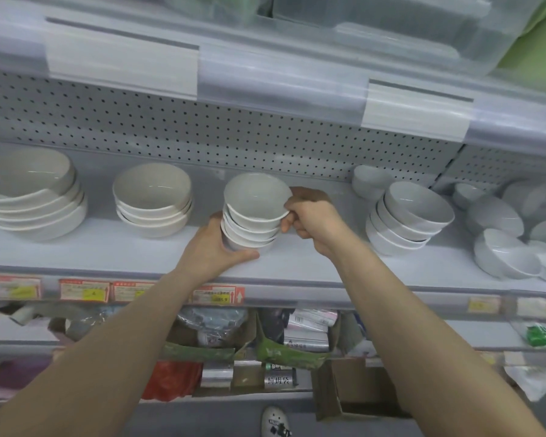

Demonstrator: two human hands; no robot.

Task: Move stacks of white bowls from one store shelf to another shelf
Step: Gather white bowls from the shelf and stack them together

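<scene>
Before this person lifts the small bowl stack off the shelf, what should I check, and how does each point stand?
1. Left hand grips the base of the stack of white bowls: ok.
2. Right hand holds the stack near the rim of the top bowl: ok.
3. Top bowl sits level: not ok, it tilts.
4. Gap to the cream stack and the leaning stack: ok, apart on both sides.
5. Stack base lifted off the shelf: cannot tell.
</scene>
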